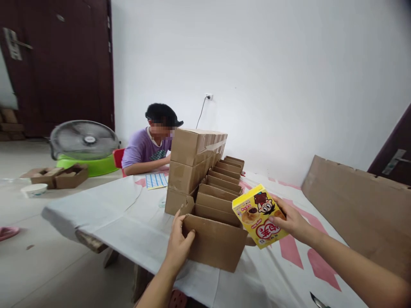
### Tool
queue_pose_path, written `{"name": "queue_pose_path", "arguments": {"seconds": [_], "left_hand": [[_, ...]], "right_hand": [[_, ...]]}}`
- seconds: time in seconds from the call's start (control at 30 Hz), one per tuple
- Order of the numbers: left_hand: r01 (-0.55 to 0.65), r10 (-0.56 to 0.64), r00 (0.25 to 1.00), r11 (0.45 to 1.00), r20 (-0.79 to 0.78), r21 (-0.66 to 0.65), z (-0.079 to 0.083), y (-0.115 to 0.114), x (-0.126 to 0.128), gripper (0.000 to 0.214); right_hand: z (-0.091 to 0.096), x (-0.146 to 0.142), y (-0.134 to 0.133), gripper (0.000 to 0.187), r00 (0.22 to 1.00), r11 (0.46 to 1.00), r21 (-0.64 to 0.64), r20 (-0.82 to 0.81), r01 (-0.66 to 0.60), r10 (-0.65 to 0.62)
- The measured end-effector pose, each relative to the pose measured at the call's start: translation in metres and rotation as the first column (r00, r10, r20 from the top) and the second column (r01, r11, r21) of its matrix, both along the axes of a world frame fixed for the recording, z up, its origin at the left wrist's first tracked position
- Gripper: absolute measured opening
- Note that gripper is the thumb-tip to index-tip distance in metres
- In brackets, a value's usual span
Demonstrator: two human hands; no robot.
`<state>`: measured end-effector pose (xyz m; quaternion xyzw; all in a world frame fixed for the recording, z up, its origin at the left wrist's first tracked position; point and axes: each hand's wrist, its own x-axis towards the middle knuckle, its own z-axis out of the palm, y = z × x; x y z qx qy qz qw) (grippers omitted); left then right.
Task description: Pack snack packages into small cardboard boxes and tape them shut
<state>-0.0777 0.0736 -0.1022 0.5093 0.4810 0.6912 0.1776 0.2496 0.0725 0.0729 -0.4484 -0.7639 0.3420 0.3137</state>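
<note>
My left fingers [190,235] held a cardboard box [218,246] by the counter's near edge [138,252]; right fingers [278,221] gripped a snack carton [261,214], likely light, best side-held.

The left hand [177,241] grips the nearest open carton [218,248] at its nine o'clock edge, and the right hand [289,219] holds a yellow box [258,218] at two o'clock from it. From that carton, a taped carton stack [184,173] stands at eleven o'clock, a green-based fan [85,141] at ten, and a blade [317,300] lies at four.
</note>
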Motion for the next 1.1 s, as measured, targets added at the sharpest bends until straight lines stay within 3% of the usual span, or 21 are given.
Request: {"name": "queue_pose_path", "arguments": {"seconds": [0.13,0.23,0.3,0.4,0.5,0.57,0.63,0.77,0.8,0.87,0.93,1.1], "left_hand": [[-0.012,0.012,1.0,1.0,0.014,-0.005,0.004,0.001,0.004,0.034],[-0.035,0.035,0.999,0.999,0.018,-0.002,0.003,0.003,0.009,0.036],[-0.058,0.058,0.998,0.998,0.022,0.004,0.003,0.003,0.013,0.039],[-0.164,0.163,0.987,0.986,0.012,0.045,0.012,-0.004,0.019,0.044],[-0.236,0.244,0.969,0.963,-0.049,0.134,0.039,-0.014,0.024,0.041],[-0.127,0.143,0.984,0.982,-0.106,0.143,0.067,-0.018,0.028,0.038],[0.041,-0.032,0.985,0.998,-0.172,0.052,0.1,-0.014,0.033,0.045],[0.311,-0.342,0.916,0.936,-0.21,-0.165,0.16,0.025,0.047,0.089],[0.418,-0.453,0.881,0.88,-0.135,-0.225,0.171,0.04,0.05,0.094],[0.598,-0.627,0.779,0.74,0.007,-0.308,0.188,0.072,0.056,0.086],[0.635,-0.662,0.748,0.69,0.051,-0.347,0.196,0.102,0.057,0.07],[0.559,-0.591,0.805,0.721,0.055,-0.409,0.192,0.151,0.051,0.035]], "right_hand": [[-0.001,0.007,-0.007,0.096,0.997,0.983,-0.17,0.013,-0.071,0.074],[-0.007,0.011,-0.007,0.101,0.995,0.98,-0.185,0.048,-0.072,0.082],[-0.013,0.011,-0.003,0.097,0.998,0.987,-0.156,0.03,-0.045,0.05],[-0.014,0.011,0.005,0.074,0.998,0.994,-0.11,-0.058,0.015,-0.022],[-0.003,0.011,0.011,0.056,0.99,0.995,-0.097,-0.129,0.036,-0.048],[0.008,0.012,0.015,0.055,0.982,0.996,-0.078,-0.181,0.034,-0.048],[0.018,0.012,0.021,0.055,0.969,0.999,-0.042,-0.245,0.034,-0.043],[0.03,0.003,0.047,0.056,0.929,0.999,0.024,-0.369,0.035,-0.024],[0.031,-0.001,0.057,0.058,0.918,0.998,0.03,-0.396,0.047,-0.031],[0.03,-0.011,0.08,0.065,0.897,0.996,0.026,-0.436,0.09,-0.07],[0.026,-0.02,0.105,0.067,0.882,0.99,0.012,-0.455,0.14,-0.119],[-0.001,-0.037,0.15,0.058,0.879,0.978,-0.07,-0.429,0.196,-0.207]]}}
